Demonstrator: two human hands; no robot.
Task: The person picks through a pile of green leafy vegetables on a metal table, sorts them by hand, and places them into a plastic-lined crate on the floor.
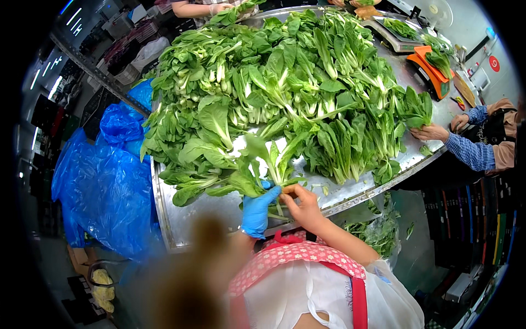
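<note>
My left hand [257, 213], in a blue glove, grips a head of bok choy [274, 164] near its base, over the near edge of the metal table [200, 227]. The leaves of that head point away from me. Bare, my right hand [304, 207] is closed, with thumb and forefinger pinched at the stem end right beside the gloved fingers. Some of the stem end is hidden by the fingers. Just beyond both hands spreads a big pile of bok choy [241, 82], and loose leaves [192, 189] lie to the left.
Blue plastic bags [109, 181] hang at the table's left side. On the right, a co-worker's hand [430, 132] holds greens near an orange scale [430, 71]. Another person's hand [222, 7] is at the far side. Leaf scraps [372, 236] sit in a clear bag below the near edge.
</note>
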